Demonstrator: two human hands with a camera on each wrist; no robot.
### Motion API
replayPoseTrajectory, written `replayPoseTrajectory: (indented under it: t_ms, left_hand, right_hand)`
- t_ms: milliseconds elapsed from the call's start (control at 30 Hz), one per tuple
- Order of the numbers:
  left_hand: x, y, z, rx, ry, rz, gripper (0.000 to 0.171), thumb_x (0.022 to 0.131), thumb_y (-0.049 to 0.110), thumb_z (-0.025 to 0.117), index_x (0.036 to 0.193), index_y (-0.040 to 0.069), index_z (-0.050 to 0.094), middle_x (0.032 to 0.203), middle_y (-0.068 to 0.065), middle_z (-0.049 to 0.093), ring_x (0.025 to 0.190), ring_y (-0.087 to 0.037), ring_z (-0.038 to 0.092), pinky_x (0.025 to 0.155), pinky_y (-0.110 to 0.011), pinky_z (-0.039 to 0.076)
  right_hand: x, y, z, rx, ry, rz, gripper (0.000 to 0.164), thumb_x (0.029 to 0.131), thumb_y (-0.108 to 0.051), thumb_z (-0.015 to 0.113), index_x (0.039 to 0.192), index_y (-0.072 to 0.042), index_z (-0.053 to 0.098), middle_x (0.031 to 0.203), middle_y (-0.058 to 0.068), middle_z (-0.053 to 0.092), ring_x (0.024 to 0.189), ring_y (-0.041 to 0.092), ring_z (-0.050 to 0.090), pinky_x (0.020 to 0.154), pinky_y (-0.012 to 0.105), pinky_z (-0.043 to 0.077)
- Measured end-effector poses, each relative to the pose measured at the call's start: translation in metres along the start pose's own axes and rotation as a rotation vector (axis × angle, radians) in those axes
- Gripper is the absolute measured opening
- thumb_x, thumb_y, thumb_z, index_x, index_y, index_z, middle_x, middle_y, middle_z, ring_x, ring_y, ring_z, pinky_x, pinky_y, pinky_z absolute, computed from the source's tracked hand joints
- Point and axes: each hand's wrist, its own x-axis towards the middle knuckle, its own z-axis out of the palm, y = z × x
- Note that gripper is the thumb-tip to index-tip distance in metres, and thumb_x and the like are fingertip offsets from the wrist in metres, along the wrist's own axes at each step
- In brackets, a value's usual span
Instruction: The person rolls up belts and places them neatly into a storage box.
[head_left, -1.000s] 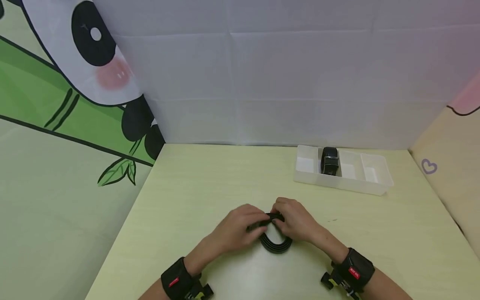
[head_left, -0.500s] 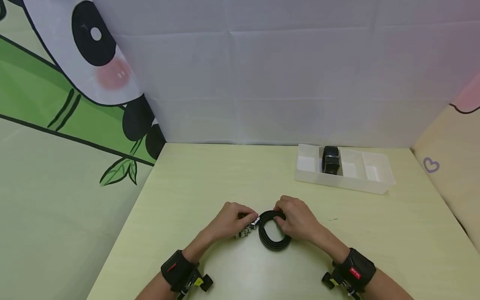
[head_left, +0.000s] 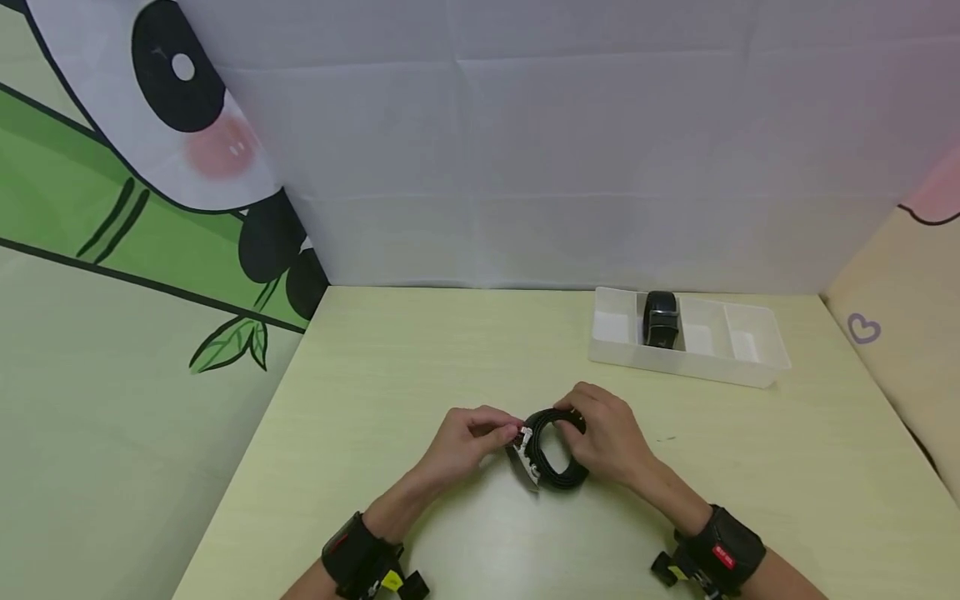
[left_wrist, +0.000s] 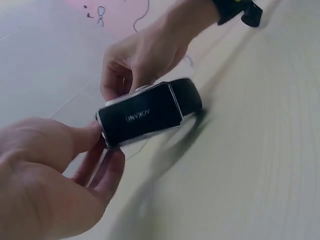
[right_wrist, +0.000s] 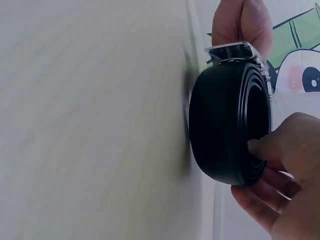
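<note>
A black belt [right_wrist: 217, 125] is wound into a round coil between the two hands, near the front middle of the table. Its metal buckle [left_wrist: 140, 116] has a dark face with light lettering and a silver edge, and lies against the coil's left side. My left hand [head_left: 468, 442] pinches the buckle's end between thumb and fingers, plain in the left wrist view. On the coil's other side my right hand [head_left: 611, 433] grips the layers, thumb inside the ring and fingers outside, as the right wrist view shows.
Toward the back right of the pale table [head_left: 420, 350] stands a clear plastic tray [head_left: 697, 362] with several compartments. One compartment holds another black coiled belt [head_left: 661, 321]. A grey-white cloth wall [head_left: 480, 167] rises behind the table, with printed panels on both sides.
The left hand first drew away from the coil with the buckle, then brought it back against the coil's left side. The right hand kept its grip and shifted slightly right and away.
</note>
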Motion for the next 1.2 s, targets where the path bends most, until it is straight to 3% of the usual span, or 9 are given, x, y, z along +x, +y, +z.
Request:
replayPoseTrajectory:
  t_ms: [133,233,333,467,767,1033,1200]
  left_hand:
    - [0.0,0.007,0.005,-0.152,0.016,0.069,0.023,0.102,0.002,0.081,0.121,-0.011,0.081,0.122,-0.026,0.08,0.105,-0.007,0.079,0.095,-0.023,0.065]
    - [-0.001,0.014,0.008,-0.227,0.035,0.076,0.033,0.103,0.005,0.081,0.129,-0.015,0.075,0.121,-0.014,0.083,0.106,-0.008,0.081,0.097,-0.024,0.066]
    - [-0.002,0.023,0.01,-0.303,-0.006,0.013,0.044,0.109,0.015,0.076,0.143,-0.012,0.068,0.125,-0.002,0.084,0.111,-0.008,0.082,0.101,-0.027,0.067]
    - [-0.003,0.034,0.012,-0.372,-0.09,-0.064,0.053,0.114,0.025,0.07,0.152,-0.011,0.062,0.135,-0.008,0.083,0.119,-0.009,0.081,0.106,-0.034,0.066]
    - [-0.006,0.048,0.016,-0.386,-0.098,-0.083,0.059,0.106,0.019,0.081,0.15,-0.015,0.061,0.145,-0.032,0.073,0.113,-0.01,0.082,0.1,-0.033,0.068]
    - [-0.004,0.051,0.016,-0.384,-0.118,-0.115,0.062,0.101,0.008,0.083,0.155,-0.011,0.058,0.149,-0.031,0.071,0.117,-0.012,0.08,0.104,-0.028,0.066]
    - [0.002,0.054,0.02,-0.323,-0.08,-0.127,0.058,0.1,0.004,0.082,0.153,-0.008,0.062,0.147,-0.029,0.073,0.117,-0.013,0.08,0.105,-0.028,0.065]
  right_hand:
    - [0.001,0.002,-0.005,0.086,0.121,-0.069,0.027,0.079,0.009,0.093,0.1,-0.005,0.082,0.092,0.003,0.077,0.077,0.013,0.072,0.067,0.028,0.06]
    - [0.004,0.002,-0.009,0.173,0.192,-0.1,0.03,0.078,0.014,0.09,0.101,-0.003,0.081,0.091,0.007,0.078,0.075,0.015,0.074,0.067,0.026,0.063]
    - [0.007,-0.002,-0.013,0.262,0.247,-0.091,0.03,0.079,0.017,0.088,0.101,-0.002,0.082,0.092,0.009,0.079,0.077,0.019,0.077,0.072,0.022,0.065]
    - [0.01,-0.007,-0.018,0.359,0.29,-0.055,0.029,0.081,0.018,0.088,0.102,-0.001,0.083,0.092,0.01,0.08,0.08,0.022,0.081,0.079,0.017,0.066]
    - [0.007,-0.015,-0.023,0.42,0.296,0.06,0.032,0.084,0.019,0.085,0.107,-0.002,0.084,0.096,0.012,0.08,0.087,0.005,0.076,0.083,0.014,0.065]
    - [0.006,-0.016,-0.025,0.455,0.291,0.156,0.034,0.085,0.021,0.083,0.109,-0.003,0.084,0.1,0.012,0.081,0.092,0.001,0.074,0.081,0.016,0.066]
    - [0.007,-0.015,-0.033,0.461,0.239,0.227,0.032,0.088,0.017,0.084,0.111,-0.004,0.084,0.107,0.013,0.083,0.096,0.007,0.078,0.082,0.018,0.067]
